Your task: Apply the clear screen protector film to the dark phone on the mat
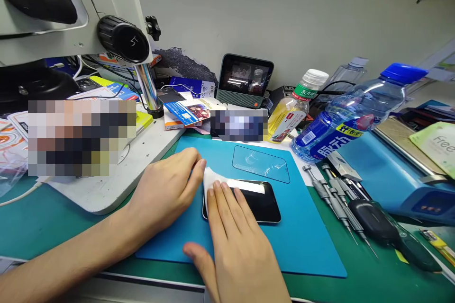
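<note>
Right hand flat, unclenched on one phone, left hand pinching one white wipe, two bottles beyond

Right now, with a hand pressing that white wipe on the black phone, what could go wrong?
The right hand presses a white wipe flat on the black phone; trapped grit might scratch its glass.
The clear screen protector lies bare on the blue mat just beyond the phone; a stray sweep might smudge or knock it.
The blue-capped plastic water bottle lies tilted by the mat's far corner; a leak could reach the phone.
</note>
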The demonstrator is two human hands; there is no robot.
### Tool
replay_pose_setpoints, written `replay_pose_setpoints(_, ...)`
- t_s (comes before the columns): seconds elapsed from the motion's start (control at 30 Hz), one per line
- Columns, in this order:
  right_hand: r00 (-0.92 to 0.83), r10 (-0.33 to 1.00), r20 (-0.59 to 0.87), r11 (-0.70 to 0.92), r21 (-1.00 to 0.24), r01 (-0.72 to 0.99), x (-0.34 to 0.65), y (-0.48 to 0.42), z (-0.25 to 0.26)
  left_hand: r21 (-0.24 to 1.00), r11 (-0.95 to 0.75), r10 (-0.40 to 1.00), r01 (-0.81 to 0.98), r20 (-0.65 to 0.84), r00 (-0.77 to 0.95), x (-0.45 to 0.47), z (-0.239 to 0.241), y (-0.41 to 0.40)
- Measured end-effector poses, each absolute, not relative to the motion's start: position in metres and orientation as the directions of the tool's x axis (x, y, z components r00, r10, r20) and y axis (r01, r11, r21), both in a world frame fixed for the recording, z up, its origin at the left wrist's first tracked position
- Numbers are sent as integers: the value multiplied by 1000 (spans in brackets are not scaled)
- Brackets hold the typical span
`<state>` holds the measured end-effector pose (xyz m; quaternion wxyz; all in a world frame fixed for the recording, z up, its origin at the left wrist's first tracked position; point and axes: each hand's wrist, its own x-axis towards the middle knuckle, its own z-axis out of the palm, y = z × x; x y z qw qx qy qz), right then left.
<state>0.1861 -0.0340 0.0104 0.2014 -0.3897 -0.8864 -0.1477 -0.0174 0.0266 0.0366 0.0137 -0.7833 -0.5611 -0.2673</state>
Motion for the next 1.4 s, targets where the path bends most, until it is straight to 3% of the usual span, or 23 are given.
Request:
replay_pose_setpoints(0.17,-726,506,465,725,227,651,212,-47,3,258,-395,862,882,436,258,-17,33,26)
replay_pose_setpoints(0.4,-594,673,441,635,66,769,196,-20,23,218,-408,854,887,435,286,-17,34,26)
replay_pose_setpoints(0.67,-733,557,390,747,150,648,237,-48,8,187,-425,842,886,440,312,-18,31,27)
replay_pose_setpoints(0.9,-592,705,391,623,58,780,210,-18,24,155,-443,830,883,444,338,-19,31,28)
replay_pose_setpoints(1.13,-706,590,392,681,227,696,244,-48,10,148,-453,822,879,452,347,-19,29,27)
replay_pose_setpoints(1.4,-560,724,403,575,95,813,226,-21,20,153,-459,826,875,436,357,-20,28,27)
